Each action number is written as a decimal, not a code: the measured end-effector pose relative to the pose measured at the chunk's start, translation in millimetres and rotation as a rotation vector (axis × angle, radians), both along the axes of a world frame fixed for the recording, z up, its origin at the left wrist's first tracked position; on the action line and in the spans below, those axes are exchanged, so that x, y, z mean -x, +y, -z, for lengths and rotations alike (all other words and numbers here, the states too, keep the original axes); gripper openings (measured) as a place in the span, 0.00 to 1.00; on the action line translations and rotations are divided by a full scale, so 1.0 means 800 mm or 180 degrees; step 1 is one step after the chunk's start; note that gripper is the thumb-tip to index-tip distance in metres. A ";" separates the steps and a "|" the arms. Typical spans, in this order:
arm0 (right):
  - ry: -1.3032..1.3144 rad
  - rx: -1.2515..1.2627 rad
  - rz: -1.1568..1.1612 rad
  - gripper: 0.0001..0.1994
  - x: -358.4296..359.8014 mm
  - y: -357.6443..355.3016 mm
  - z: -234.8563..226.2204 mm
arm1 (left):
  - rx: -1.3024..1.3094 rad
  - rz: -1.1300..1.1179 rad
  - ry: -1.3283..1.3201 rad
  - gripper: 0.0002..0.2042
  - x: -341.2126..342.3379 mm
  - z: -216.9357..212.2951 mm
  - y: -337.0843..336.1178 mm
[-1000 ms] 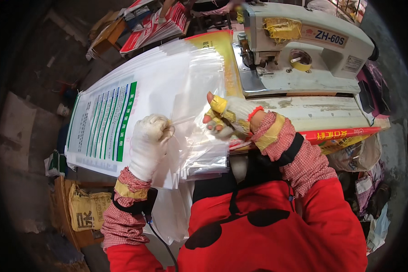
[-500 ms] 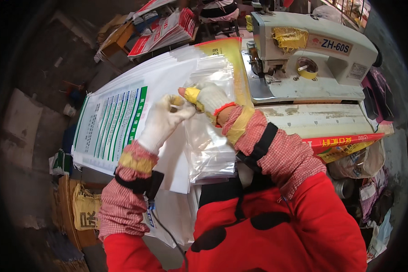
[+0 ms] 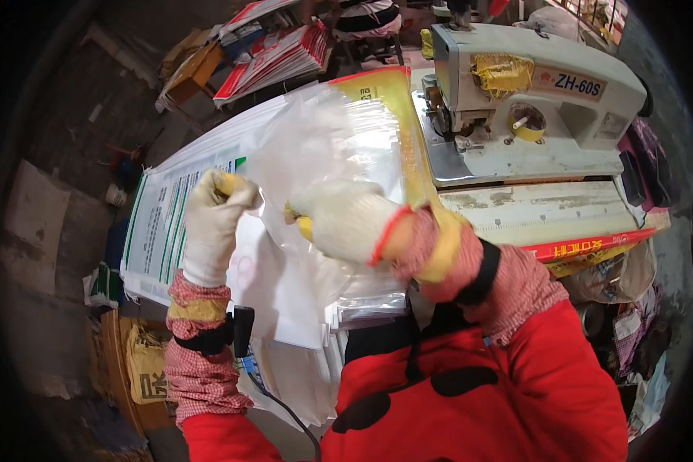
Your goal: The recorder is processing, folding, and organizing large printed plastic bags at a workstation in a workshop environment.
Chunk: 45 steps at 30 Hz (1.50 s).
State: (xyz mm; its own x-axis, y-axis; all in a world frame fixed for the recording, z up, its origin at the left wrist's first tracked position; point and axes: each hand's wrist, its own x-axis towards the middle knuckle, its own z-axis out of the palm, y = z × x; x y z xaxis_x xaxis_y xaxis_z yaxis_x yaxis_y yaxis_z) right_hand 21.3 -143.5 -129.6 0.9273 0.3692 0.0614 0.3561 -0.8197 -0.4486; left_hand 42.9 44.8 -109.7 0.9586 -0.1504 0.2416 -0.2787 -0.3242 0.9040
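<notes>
My left hand (image 3: 214,223), in a white knit glove with yellow on a fingertip, pinches the left edge of a thin clear plastic bag (image 3: 294,146). The film spreads upward and across between my hands. My right hand (image 3: 346,219), gloved and with yellow tape on its fingers, is curled closed at the bag's middle; it is slightly blurred. Beneath lies a stack of clear plastic bags (image 3: 373,304), its folded ends shining at the near edge. Left of it, partly under the film, is a pile of white sacks (image 3: 158,231) with green bands and blue print.
A pale sewing machine (image 3: 531,100) stands on a table to the right, a tape roll (image 3: 527,123) on its side. Red-and-white printed sacks (image 3: 285,61) are heaped at the back left. A yellow bag (image 3: 146,362) hangs low at the left. A cable (image 3: 285,408) trails from my left wrist.
My hands have moved apart from their meeting point, the left one going left and the right one down. A sheet of clear film now stretches between and above them.
</notes>
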 end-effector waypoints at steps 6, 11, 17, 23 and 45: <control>0.1098 -0.2675 0.0346 0.14 -0.169 -0.002 0.109 | -0.1224 0.0685 0.0122 0.04 0.051 0.017 0.008; 0.1612 -0.4631 0.0943 0.16 -0.166 0.013 0.170 | -0.1546 0.1400 0.0818 0.05 0.066 -0.007 0.027; 0.1607 -0.6303 0.0268 0.22 -0.090 0.068 0.108 | -0.2008 0.0989 0.0585 0.10 -0.024 -0.086 -0.032; 0.0809 -0.4629 -0.0551 0.22 -0.107 0.067 0.075 | -0.4162 0.1371 -0.3579 0.33 -0.087 -0.067 -0.158; 0.0403 -0.0183 -0.2149 0.16 -0.043 0.100 0.092 | -0.6779 -0.0648 -0.2954 0.05 -0.167 -0.093 -0.152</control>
State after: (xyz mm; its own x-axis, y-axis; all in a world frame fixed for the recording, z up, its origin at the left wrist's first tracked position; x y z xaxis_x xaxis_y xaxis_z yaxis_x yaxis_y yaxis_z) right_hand 56.0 -63.7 -203.5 0.4968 0.8678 0.0047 0.7224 -0.4105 -0.5565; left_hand 176.8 -76.5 -35.7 0.7545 -0.6386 0.1513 -0.1196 -0.3604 -0.9251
